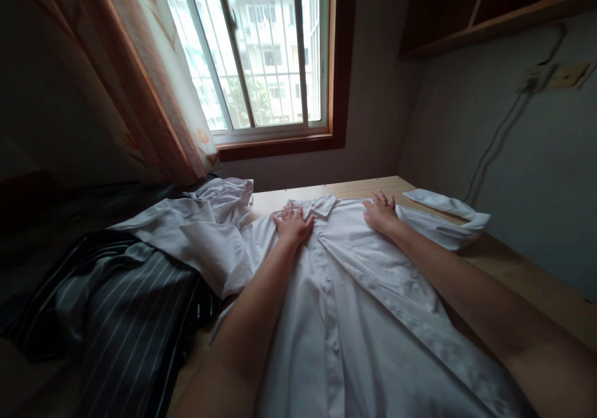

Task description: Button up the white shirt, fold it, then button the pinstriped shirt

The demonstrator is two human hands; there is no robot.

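A white button-up shirt point(354, 306) lies spread face up on a wooden table point(527, 275), collar point(321, 205) pointing toward the window. My left hand point(293, 222) rests flat on the shirt's left shoulder beside the collar, fingers stretched out. My right hand point(380, 211) lies flat on the right shoulder, fingers also extended. Neither hand holds anything. The shirt's right sleeve point(445, 216) is bent out to the right, its cuff resting on the table.
A dark pinstriped garment point(125, 318) lies bunched at the left, with another white garment point(205, 228) piled on it. A window point(254, 51) with a patterned curtain point(144, 76) stands behind. A wall with a socket point(557, 77) and cable borders the table's right side.
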